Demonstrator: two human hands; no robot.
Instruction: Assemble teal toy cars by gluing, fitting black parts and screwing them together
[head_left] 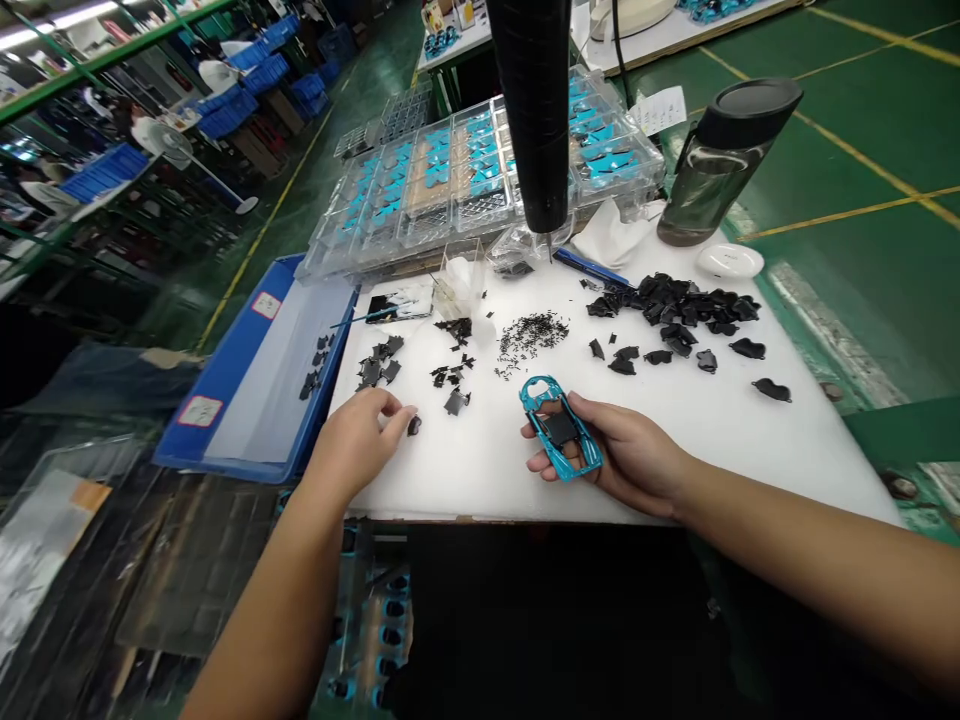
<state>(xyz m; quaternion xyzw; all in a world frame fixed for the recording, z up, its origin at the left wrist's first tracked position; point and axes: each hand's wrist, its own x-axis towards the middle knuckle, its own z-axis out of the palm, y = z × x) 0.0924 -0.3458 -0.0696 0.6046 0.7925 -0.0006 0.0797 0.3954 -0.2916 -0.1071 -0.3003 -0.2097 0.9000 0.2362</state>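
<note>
Nearby, blue tray [234, 335], black parts [315, 365] inside

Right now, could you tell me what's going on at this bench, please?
A person holds a teal model car body in their right hand, with a black piece sitting in its middle. Their left hand is low over the white foam board, fingertips beside a small black part. More black parts lie scattered across the board, and clear trays of teal parts stand behind.

A factory floor [847, 130] with racks [97, 60] of blue bins [259, 72].
</note>
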